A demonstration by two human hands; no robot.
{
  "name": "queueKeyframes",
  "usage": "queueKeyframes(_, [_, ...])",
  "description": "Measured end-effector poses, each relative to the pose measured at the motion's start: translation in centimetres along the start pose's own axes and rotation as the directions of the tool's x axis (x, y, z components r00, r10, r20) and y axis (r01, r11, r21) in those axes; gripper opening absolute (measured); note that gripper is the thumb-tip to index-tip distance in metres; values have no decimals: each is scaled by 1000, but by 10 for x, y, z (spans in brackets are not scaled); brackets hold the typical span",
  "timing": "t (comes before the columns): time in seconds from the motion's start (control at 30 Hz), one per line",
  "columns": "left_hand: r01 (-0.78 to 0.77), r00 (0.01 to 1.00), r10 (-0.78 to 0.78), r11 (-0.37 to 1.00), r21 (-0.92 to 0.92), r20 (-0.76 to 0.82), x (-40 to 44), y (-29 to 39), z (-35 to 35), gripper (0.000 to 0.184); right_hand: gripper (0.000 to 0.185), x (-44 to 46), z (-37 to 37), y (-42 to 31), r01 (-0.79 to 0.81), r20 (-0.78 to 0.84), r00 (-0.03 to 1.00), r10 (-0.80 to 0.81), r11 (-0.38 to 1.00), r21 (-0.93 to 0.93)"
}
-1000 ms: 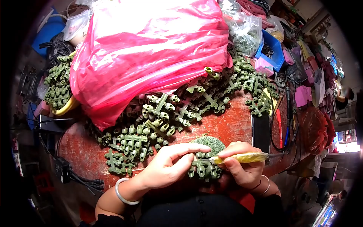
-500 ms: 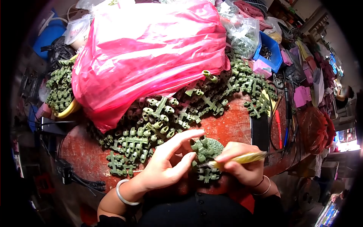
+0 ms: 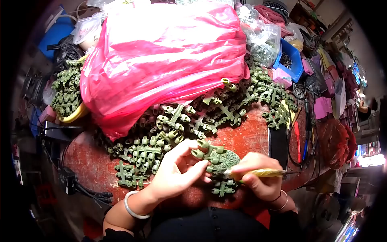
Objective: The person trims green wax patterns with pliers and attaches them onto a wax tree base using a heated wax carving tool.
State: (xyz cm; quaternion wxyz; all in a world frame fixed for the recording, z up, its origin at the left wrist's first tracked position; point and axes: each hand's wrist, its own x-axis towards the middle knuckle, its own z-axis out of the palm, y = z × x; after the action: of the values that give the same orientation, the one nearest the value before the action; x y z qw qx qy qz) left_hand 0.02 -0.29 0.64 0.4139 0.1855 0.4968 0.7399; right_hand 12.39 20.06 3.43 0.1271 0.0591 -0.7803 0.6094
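Observation:
My left hand is closed, with thumb and fingers pinching a green moulded piece that has several small hollow cups along a stem. My right hand grips a slim yellow-handled tool. Its pale left end is near the lower part of the held piece; whether they touch I cannot tell. Beneath the held piece lies a rounded green disc with a grainy surface. A similar green piece rests on the table just below both hands.
A heap of green moulded pieces spreads across the red table under a large pink plastic bag. To the right are a dark flat slab, a red pen-like tool, cables and a blue bin.
The green piece in my left hand has tilted and shifted up and left, showing more of the disc. My right hand has moved only slightly, still holding the yellow tool.

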Motion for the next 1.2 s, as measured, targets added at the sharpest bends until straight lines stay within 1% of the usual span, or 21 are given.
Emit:
queueKeyframes(0.03, [90,996,-90,992,-93,0,2,3,-3,29,18,0,-1,0,-4,-95,995,5,1000,10])
queueKeyframes(0.07, [127,992,-128,983,-132,4,2,6,-4,30,21,0,-4,3,47,-112,992,-55,996,-73])
queueKeyframes(0.1, [164,986,-165,971,-171,11,3,8,-4,30,21,1,-3,2,54,-111,992,-62,996,-75])
queueKeyframes(0.17, [181,983,-176,962,-202,42,2,8,-5,36,28,3,3,0,148,-93,980,-174,960,-240])
queueKeyframes(0.23, [245,970,-232,929,-277,79,2,12,-3,41,38,9,9,-4,259,-29,959,-283,910,-324])
queueKeyframes(0.27, [295,953,-300,897,-331,37,1,17,2,42,39,8,11,-1,278,-8,953,-303,885,-374])
queueKeyframes(0.3, [294,954,-299,897,-331,37,2,17,1,42,41,5,12,2,295,14,948,-319,857,-422])
queueKeyframes(0.37, [344,935,-350,868,-359,50,3,17,-1,39,42,4,13,2,302,13,942,-334,835,-460])
queueKeyframes(0.4, [327,940,-342,879,-348,19,3,15,0,39,42,4,13,2,309,13,937,-349,812,-496])
queueKeyframes(0.53, [310,947,-321,882,-356,27,4,16,0,39,40,2,14,3,297,-7,937,-349,807,-511])
queueKeyframes(0.6, [341,937,-346,879,-333,48,4,20,1,38,40,3,14,2,349,45,926,-375,805,-480])
queueKeyframes(0.63, [343,937,-347,878,-334,48,3,19,0,38,40,3,14,3,348,45,926,-374,805,-480])
queueKeyframes(0.7, [304,952,-294,895,-327,81,3,16,-2,37,39,1,14,4,318,12,934,-358,814,-486])
queueKeyframes(0.73, [305,952,-295,894,-327,82,3,15,-1,37,39,1,14,4,317,11,934,-357,814,-486])
queueKeyframes(0.8, [292,953,-302,886,-359,31,3,12,2,40,38,0,15,5,271,-28,938,-345,781,-563])
queueKeyframes(0.83, [294,952,-303,886,-358,33,3,12,2,40,38,1,14,4,269,-30,938,-345,781,-564])
queueKeyframes(0.9, [270,962,-261,896,-351,75,3,12,1,40,37,2,13,0,177,-99,956,-275,815,-553])
queueKeyframes(0.97, [271,962,-262,893,-359,74,3,14,2,39,37,1,13,0,203,-58,956,-287,793,-574])
queueKeyframes(1.03, [290,956,-287,885,-365,65,2,19,3,38,37,0,15,3,362,25,913,-407,781,-508])
queueKeyframes(1.17, [305,952,-298,894,-327,73,1,17,1,37,39,2,18,3,389,69,911,-407,790,-474])
queueKeyframes(1.2, [280,960,-274,920,-276,60,1,14,0,37,39,3,18,2,390,67,910,-408,793,-467])
